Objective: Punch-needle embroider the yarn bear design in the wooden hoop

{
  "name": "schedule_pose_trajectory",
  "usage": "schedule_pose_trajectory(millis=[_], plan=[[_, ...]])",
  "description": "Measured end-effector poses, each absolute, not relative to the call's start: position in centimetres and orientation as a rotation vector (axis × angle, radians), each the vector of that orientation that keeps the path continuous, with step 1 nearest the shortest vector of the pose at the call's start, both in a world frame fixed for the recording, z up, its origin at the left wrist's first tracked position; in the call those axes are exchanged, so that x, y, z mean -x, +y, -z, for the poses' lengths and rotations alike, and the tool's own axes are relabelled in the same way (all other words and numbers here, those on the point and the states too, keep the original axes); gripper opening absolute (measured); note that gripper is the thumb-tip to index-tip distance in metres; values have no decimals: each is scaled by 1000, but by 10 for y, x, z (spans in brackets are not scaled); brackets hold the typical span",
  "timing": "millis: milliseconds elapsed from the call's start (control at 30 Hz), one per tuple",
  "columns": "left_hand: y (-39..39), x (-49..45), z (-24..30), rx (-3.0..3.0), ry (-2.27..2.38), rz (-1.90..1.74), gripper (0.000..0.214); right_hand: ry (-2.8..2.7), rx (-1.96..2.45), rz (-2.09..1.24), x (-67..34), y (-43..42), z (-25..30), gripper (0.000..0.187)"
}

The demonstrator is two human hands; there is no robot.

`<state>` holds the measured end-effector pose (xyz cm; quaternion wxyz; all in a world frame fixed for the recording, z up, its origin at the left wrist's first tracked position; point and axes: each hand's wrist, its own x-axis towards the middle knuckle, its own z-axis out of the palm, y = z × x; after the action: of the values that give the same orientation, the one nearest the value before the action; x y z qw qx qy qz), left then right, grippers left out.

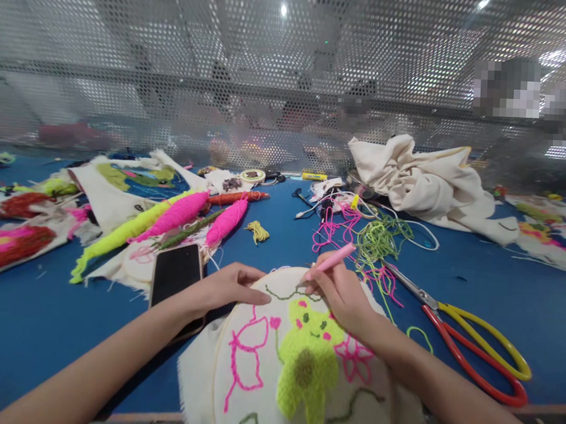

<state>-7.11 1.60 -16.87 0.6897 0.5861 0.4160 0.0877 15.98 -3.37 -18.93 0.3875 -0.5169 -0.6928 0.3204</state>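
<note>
A round embroidery hoop (215,365) stretches white cloth (294,381) at the table's near edge. My left hand (235,285) grips the hoop's upper left rim, thumb on top and fingers underneath. In my right hand (338,289) is a pink punch needle (335,257), its handle leaning up to the right. Its tip is hidden behind my fingers, close to the cloth's top edge. A fuzzy lime-green bear (309,357) with pink cheeks fills the cloth's middle. Pink outlines (246,354) and dark green wavy lines (284,294) lie around it.
Large scissors (465,345) with red and yellow handles lie at right, near tangled green yarn (382,236). A phone (176,275) sits beside my left forearm. Pink yarn bundles (180,214) lie beyond it. Crumpled cream cloth (425,181) rests against a perforated metal screen (270,86).
</note>
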Motion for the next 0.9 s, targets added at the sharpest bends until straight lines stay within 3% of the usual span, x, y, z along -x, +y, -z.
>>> schedule_pose_trajectory(millis=[167, 400, 733, 900], plan=[[17, 71, 171, -1305, 905, -206, 43, -1955, 1486, -531, -155, -39, 182, 25], [11, 68, 171, -1286, 907, -233, 45, -2004, 1246, -324, -146, -40, 180, 15], [8, 67, 167, -1426, 948, -244, 42, -1863, 1497, -648, -157, -42, 179, 25], [8, 67, 168, -1474, 968, -226, 38, -1849, 1446, -652, -162, -43, 181, 24]])
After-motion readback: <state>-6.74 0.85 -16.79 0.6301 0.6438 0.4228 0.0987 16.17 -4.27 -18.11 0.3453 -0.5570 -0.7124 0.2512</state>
